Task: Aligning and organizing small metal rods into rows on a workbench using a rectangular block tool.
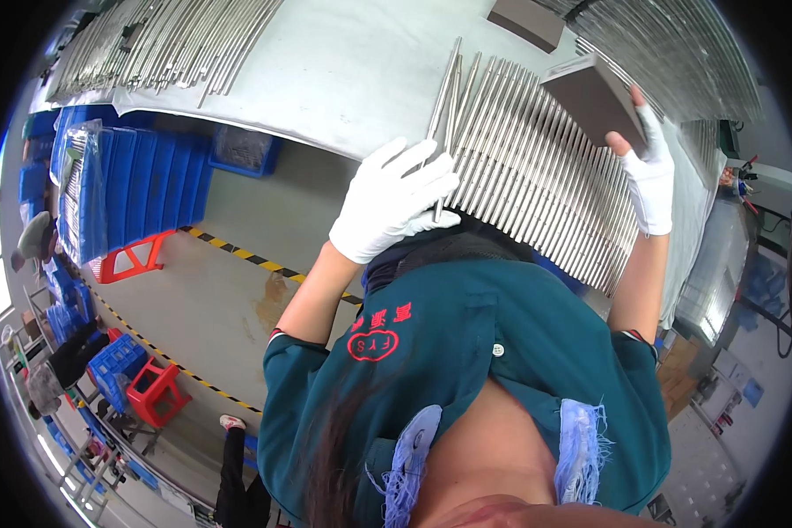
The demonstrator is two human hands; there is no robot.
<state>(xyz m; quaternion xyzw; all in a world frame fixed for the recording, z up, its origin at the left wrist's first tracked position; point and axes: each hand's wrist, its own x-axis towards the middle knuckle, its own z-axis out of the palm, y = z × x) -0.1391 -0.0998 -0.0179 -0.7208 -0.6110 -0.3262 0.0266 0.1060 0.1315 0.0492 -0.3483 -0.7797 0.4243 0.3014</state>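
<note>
Rods in hand: the left hand (396,201), in a white glove, pinches a few thin metal rods (449,97) between thumb and curled fingers; they stick up toward 12 o'clock from the fist

Row of rods: a long fan of like rods (537,167) lies side by side on the table, running from the left hand toward 4 o'clock

Block: the right hand (649,172), also gloved in white, grips a grey-brown rectangular block (594,97) by its lower end, thumb on the near face, the block tilted over the row at 2 o'clock

Handling, as a judgement: the rods look stiff, smooth and slippery, light singly but apt to roll or slide out of a loose pinch; taking them near the middle would keep them steady. The block looks rigid and easy to grip by its edges

Surface: a pale grey table (343,70), smooth, its front edge curving through the middle of the view

Further off: a second block (526,21) at 1 o'clock; more rods (163,40) at 11 o'clock

Room: grey floor with yellow-black tape (238,253), blue bins (141,180) at 9 o'clock, a red stool (157,393) at 8 o'clock
</note>
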